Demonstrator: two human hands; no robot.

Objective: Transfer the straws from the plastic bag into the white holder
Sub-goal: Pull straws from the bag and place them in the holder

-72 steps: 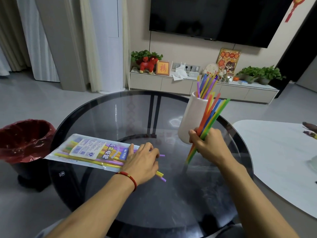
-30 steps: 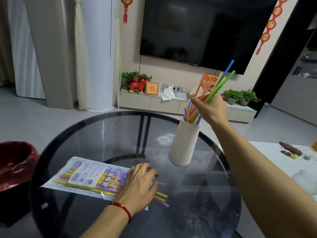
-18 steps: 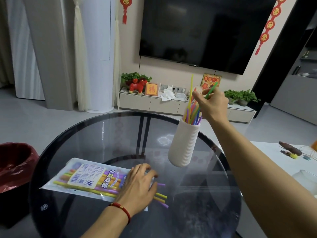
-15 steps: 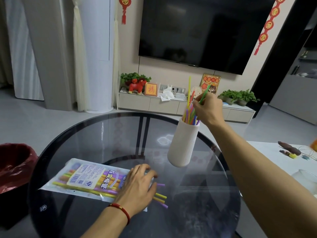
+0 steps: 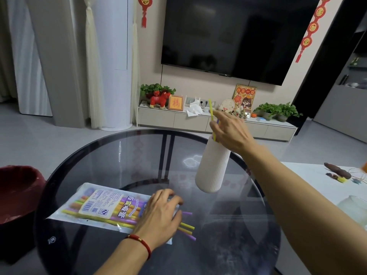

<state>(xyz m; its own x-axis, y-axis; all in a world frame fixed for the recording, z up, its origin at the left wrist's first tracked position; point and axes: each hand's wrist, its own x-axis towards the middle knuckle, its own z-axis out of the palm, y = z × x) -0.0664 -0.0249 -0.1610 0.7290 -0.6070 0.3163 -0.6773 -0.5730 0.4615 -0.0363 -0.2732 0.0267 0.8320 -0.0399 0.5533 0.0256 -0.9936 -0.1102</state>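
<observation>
The white ribbed holder (image 5: 213, 167) stands on the far right part of the round glass table (image 5: 111, 161). My right hand (image 5: 231, 132) hovers over its mouth with the fingers loosely spread and hides most of the straws inside. A yellow straw (image 5: 211, 109) sticks up beside the thumb. The plastic bag (image 5: 99, 207) of coloured straws lies flat near the table's front left. My left hand (image 5: 160, 217) rests on the bag's open end and presses it down. Several yellow and purple straw ends (image 5: 187, 227) poke out to the right of that hand.
A dark red bin (image 5: 17, 193) stands on the floor at the left of the table. A white table (image 5: 309, 181) at the right carries small items and a glass jar (image 5: 353, 209). A TV cabinet with plants runs along the far wall.
My right hand carried a bundle of straws up over the holder and lowered them in; the straws have dropped inside and the fingers have spread. My left hand stayed on the bag.
</observation>
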